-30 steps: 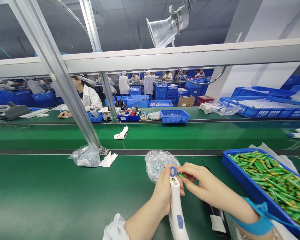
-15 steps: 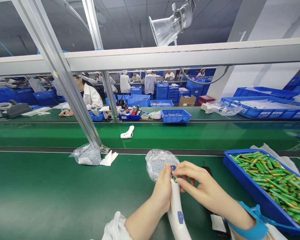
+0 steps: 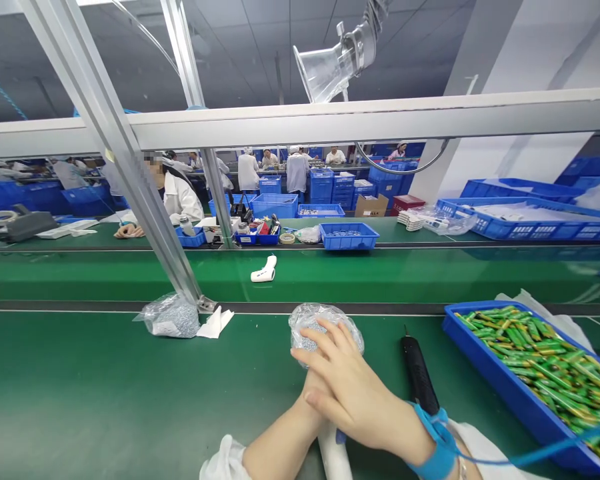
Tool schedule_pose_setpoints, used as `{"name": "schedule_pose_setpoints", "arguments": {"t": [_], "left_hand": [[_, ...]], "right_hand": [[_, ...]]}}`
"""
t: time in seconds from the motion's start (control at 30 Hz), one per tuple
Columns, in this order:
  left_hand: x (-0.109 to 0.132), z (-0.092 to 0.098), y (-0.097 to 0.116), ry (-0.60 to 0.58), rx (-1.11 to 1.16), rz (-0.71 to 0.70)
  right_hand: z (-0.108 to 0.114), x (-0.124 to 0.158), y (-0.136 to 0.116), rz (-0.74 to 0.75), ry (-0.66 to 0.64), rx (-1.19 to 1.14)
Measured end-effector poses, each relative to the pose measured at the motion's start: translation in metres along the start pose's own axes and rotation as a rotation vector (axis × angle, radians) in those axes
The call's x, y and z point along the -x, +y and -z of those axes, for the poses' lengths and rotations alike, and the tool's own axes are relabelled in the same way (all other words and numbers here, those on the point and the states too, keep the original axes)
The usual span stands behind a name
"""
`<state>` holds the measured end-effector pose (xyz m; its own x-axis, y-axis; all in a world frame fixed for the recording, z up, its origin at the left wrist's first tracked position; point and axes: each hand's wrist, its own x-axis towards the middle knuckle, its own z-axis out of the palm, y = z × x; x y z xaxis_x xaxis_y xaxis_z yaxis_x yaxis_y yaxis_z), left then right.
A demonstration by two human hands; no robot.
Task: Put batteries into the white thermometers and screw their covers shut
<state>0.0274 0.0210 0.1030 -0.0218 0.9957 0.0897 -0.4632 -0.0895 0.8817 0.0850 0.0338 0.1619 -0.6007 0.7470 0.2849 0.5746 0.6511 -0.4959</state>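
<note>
My right hand lies across my left hand, its spread fingers resting on a clear plastic bag of small silver parts. My left hand is mostly hidden beneath it. Below them shows the lower end of a white plastic handheld device, and its top is hidden. A blue wrist strap with a thin blue cord circles my right wrist. A black-handled electric screwdriver lies to the right of my hands. Beyond it stands a blue tray heaped with green batteries.
A second bag of small silver parts and a white tissue lie at the left on the green bench. A metal frame post rises there. Behind it, a white device lies on the green belt, and a co-worker sits beyond.
My right hand has moved off the top of the white device and onto the bag, covering the device's top. The white device on the belt has moved right.
</note>
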Motion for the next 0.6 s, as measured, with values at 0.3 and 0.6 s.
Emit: {"name": "schedule_pose_setpoints", "arguments": {"t": [0.3,0.6], "left_hand": [[0.008,0.007,-0.035,-0.003,-0.038,-0.097],[0.018,0.016,-0.046,-0.012,-0.064,0.020]], "right_hand": [[0.003,0.025,-0.002,0.188,-0.232,0.157],[-0.018,0.038,0.020,0.118,-0.076,0.128]]}}
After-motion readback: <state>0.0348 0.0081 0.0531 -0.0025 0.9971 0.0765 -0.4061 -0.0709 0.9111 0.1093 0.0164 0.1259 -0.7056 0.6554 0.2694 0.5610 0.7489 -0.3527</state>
